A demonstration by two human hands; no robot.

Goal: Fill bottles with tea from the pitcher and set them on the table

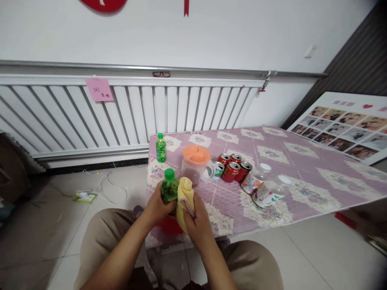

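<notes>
My left hand (pixel 157 207) is wrapped round a green plastic bottle (pixel 169 189) with a green cap, held nearly upright near the table's front left corner. A folded yellow cloth (pixel 185 201) with a purple edge is gripped in my right hand (pixel 198 221), and it lies against the bottle's right side. Below both hands a red object (pixel 171 225) shows in part; what it is stays hidden. Just beyond them stands a clear pitcher (pixel 190 171) with an orange lid (pixel 196 155). Farther back at the left edge is a second green bottle (pixel 161 149).
Several red drink cans (pixel 231 171) and a pale can (pixel 217 170) stand right of the pitcher. Two clear bottles with white caps (pixel 267 191) are farther right on the purple flowered tablecloth (pixel 320 185). A radiator (pixel 133 114) lines the wall; a power strip (pixel 85 197) lies on the floor.
</notes>
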